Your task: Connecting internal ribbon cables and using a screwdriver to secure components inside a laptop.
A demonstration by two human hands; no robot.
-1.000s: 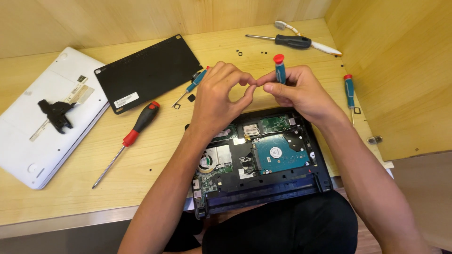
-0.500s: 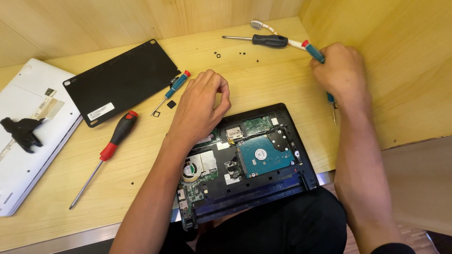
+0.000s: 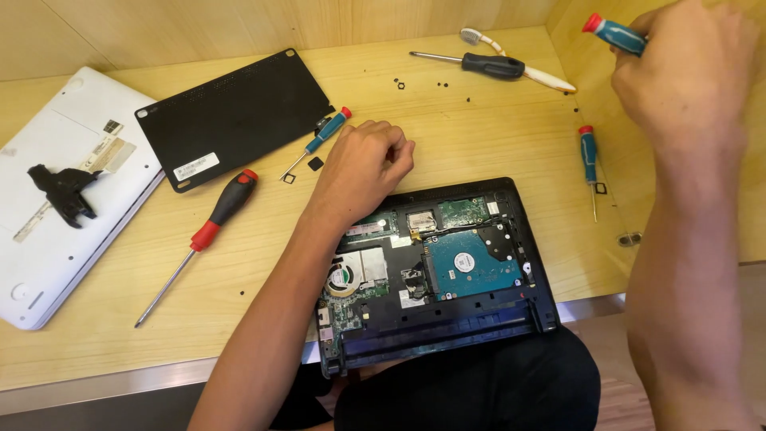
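A person's right hand is raised at the upper right, closed around a small blue screwdriver. The left hand rests in a loose fist — holding nothing visible — on the wooden desk, touching the far edge of an opened laptop.

On your wooden table, a black bottom cover lies flat at the back left, just beside a closed white laptop that carries a black plastic part. You have a red-and-black screwdriver lying in front of the cover, a black-handled screwdriver next to a white toothbrush along the back, and a blue screwdriver near the right wall. Small loose screws sit scattered in front of the black-handled driver.
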